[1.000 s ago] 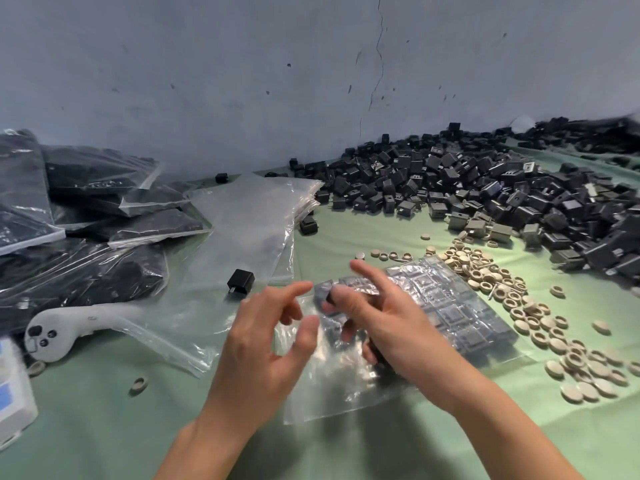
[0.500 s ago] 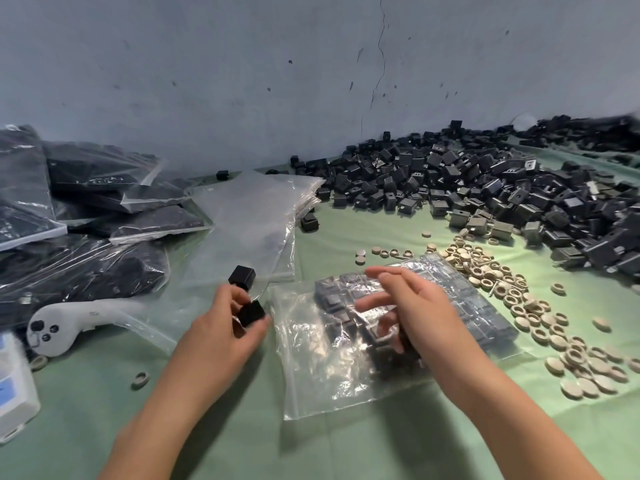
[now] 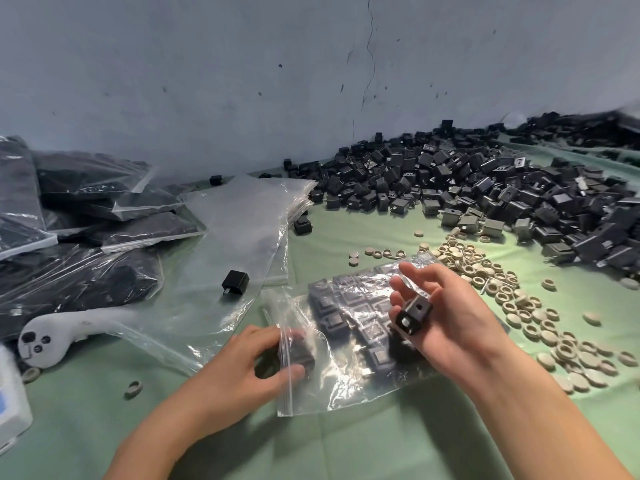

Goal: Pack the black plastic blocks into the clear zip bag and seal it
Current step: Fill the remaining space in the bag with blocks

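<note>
**Filling step; the bag mouth is unsealed.** Nearest you, your left hand (image 3: 249,368) reaches into the mouth of the zip bag (image 3: 346,382). Its fingers and thumb are curled round a first block (image 3: 298,355), just inside the zip strip (image 3: 286,382). Your right hand (image 3: 453,327), above the bag's middle, grips a second block (image 3: 412,315) with its upper fingers spread.

The bag lies flat on the green cloth (image 3: 346,445), mouth toward your left. The packed blocks (image 3: 346,310) sit in tidy rows under glossy, crinkled film.

The next move, as it appears, is to slide each block up against the rows without tipping them, then press the strip closed along its whole length.

Beyond lie a loose block (image 3: 235,282) on the empty bags (image 3: 242,220), tan rings (image 3: 502,292), and the block heap (image 3: 485,188) by the wall.
</note>
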Motion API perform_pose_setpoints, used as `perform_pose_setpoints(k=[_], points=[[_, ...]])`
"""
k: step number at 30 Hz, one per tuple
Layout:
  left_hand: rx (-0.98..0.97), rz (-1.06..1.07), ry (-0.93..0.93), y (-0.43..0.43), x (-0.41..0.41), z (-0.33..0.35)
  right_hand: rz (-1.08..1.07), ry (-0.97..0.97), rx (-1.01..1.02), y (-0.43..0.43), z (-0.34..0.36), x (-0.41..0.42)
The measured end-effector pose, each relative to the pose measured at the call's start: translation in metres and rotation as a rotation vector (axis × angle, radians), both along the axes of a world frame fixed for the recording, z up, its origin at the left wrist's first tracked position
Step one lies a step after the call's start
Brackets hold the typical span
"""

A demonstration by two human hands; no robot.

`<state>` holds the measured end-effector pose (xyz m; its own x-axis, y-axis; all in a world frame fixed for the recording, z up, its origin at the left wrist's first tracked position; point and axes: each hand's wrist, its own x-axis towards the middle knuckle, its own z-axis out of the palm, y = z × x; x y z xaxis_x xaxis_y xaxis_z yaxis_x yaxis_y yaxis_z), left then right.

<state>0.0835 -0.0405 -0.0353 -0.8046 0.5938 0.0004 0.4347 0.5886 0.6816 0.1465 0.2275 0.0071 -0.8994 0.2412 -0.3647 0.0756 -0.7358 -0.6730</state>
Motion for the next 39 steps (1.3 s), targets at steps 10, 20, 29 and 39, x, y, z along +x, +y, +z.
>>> perform_pose_setpoints(k=[10,20,29,39], points=[[0.016,-0.044,0.002,0.007,0.002,0.002,-0.067,0.095,-0.350,0.004,-0.001,0.002],[0.021,-0.032,0.255,0.023,0.005,-0.011,-0.105,0.067,-0.277,0.000,0.002,-0.002],[-0.039,-0.018,0.400,0.027,0.001,-0.019,-0.103,0.029,-0.110,-0.008,0.006,0.000],[0.190,0.127,0.357,0.024,0.006,-0.004,-0.012,0.150,0.633,-0.020,0.000,-0.003]])
